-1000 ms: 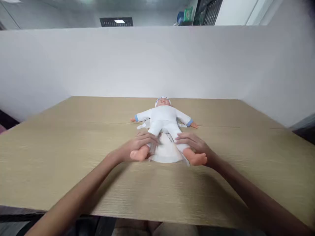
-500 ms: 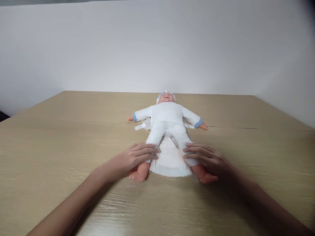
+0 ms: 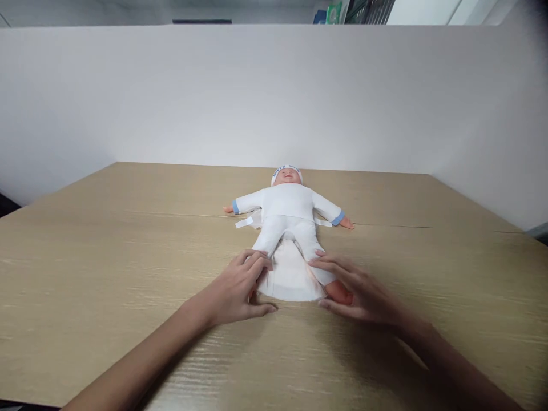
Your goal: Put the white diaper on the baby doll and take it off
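Observation:
A baby doll (image 3: 287, 202) in a white suit with blue cuffs lies on its back, head away from me, arms and legs spread. Under its hips is an unfolded white diaper (image 3: 293, 277), its front part lying flat between the legs toward me. A fastening tab (image 3: 245, 222) sticks out at each side of the waist. My left hand (image 3: 240, 288) is at the doll's lower leg on the left, fingers over it and thumb apart near the diaper's front corner; it hides that foot. My right hand (image 3: 355, 291) is spread around the other lower leg, thumb by the diaper's edge.
The doll lies on a wide wooden table (image 3: 128, 257) with a thin seam across it. A white partition (image 3: 214, 97) stands behind the table. Beyond it, a green package (image 3: 333, 14) and a dark rack show at the top.
Both thumbs have come out toward the diaper's near edge. My hands have slid slightly inward and now cover the doll's left-side foot. The camera view has tilted up.

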`<state>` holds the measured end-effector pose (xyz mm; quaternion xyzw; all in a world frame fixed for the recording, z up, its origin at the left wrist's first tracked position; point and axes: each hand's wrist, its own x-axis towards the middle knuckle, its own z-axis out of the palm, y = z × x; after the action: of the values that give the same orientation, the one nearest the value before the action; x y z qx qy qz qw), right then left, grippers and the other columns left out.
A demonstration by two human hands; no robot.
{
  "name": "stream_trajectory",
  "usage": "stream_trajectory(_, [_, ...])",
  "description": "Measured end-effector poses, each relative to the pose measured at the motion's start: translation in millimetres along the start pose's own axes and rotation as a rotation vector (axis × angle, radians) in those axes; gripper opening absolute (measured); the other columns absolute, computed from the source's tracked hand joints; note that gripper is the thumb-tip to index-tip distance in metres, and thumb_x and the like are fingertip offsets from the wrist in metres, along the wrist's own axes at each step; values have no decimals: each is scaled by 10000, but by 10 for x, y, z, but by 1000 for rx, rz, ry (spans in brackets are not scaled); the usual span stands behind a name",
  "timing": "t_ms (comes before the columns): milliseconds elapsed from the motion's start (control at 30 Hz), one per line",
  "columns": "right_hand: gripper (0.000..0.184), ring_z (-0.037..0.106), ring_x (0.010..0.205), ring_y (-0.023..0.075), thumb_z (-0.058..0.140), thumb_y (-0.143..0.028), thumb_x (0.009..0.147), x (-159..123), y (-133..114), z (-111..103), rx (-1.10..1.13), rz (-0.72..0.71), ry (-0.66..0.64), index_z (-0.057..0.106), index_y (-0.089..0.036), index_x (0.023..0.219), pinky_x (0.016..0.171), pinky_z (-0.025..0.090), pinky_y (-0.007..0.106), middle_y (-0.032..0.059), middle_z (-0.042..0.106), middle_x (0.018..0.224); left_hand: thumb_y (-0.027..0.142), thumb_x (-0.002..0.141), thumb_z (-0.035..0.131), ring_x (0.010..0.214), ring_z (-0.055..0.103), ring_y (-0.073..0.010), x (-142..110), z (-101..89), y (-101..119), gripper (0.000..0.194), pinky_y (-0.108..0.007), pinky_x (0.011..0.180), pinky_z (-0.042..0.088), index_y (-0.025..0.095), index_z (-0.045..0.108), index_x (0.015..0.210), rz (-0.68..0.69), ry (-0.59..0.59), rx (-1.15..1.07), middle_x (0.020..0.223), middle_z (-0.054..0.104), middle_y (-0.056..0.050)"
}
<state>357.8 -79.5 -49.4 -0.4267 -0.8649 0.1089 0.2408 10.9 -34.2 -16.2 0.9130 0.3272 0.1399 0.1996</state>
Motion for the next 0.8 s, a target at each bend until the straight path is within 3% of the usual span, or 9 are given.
stream_trajectory(100, [750, 553, 1522, 342, 767, -453, 964, -37, -187, 179, -167, 13, 56, 490, -231, 1625, 1179, 587, 499, 162, 627, 1542, 376, 928, 777, 1322, 539, -373, 19, 159, 26, 404, -575, 1114, 509, 219, 574, 1240, -41, 48, 119, 1399, 651, -133])
stream_trajectory(200, [597, 527, 1537, 337, 664, -267, 1014, -31, -280, 333, -294, 38, 94, 531, -213, 1594, 1218, 545, 530, 151, 656, 1493, 238, 997, 628, 1283, 538, -360, 30, 235, 36, 183, -554, 1070, 503, 225, 593, 1175, -60, 84, 211, 1364, 661, -123])
stream_trajectory(333, [448, 615, 1427, 314, 485, -79, 1036, 57, -283, 370, -377, 57, 155, 674, -210, 1420, 1130, 569, 500, 135, 712, 1400, 273, 1077, 502, 1190, 556, -326, 49, 172, 46, 120, -513, 1024, 489, 233, 606, 1119, -68, 139, 152, 1268, 701, -95])
stream_trajectory(467, [313, 716, 1036, 279, 425, -189, 1103, 310, -205, 157, -230, 141, 160, 725, -208, 1190, 871, 567, 404, 94, 755, 1078, 369, 1090, 478, 1071, 586, -275, 199, -47, 10, 195, -436, 963, 491, 248, 631, 1093, -99, 244, -94, 1139, 675, -64])
stream_trajectory(533, [291, 679, 940, 258, 432, -280, 1112, 519, -132, 17, -111, 167, 198, 709, -205, 1067, 835, 528, 379, 83, 712, 1008, 411, 1075, 486, 1137, 584, -277, 394, -174, -51, 227, -443, 1032, 468, 245, 641, 1087, -95, 324, -193, 1180, 643, -67])
stream_trajectory(633, [308, 637, 1034, 256, 457, -391, 1093, 919, 57, -119, 77, 188, 339, 678, -201, 993, 960, 500, 376, 101, 676, 1093, 413, 1038, 497, 1170, 562, -289, 843, -323, -229, 219, -457, 1097, 420, 233, 620, 1057, -111, 419, -311, 1155, 634, -64])
stream_trajectory(800, [391, 626, 1084, 281, 515, -541, 1002, 1569, 526, -64, 433, 457, 402, 699, -198, 971, 1073, 478, 421, 98, 743, 1095, 361, 953, 559, 850, 537, -211, 1591, -379, -660, 163, -355, 849, 442, 232, 482, 890, -291, 398, -695, 837, 533, 1])
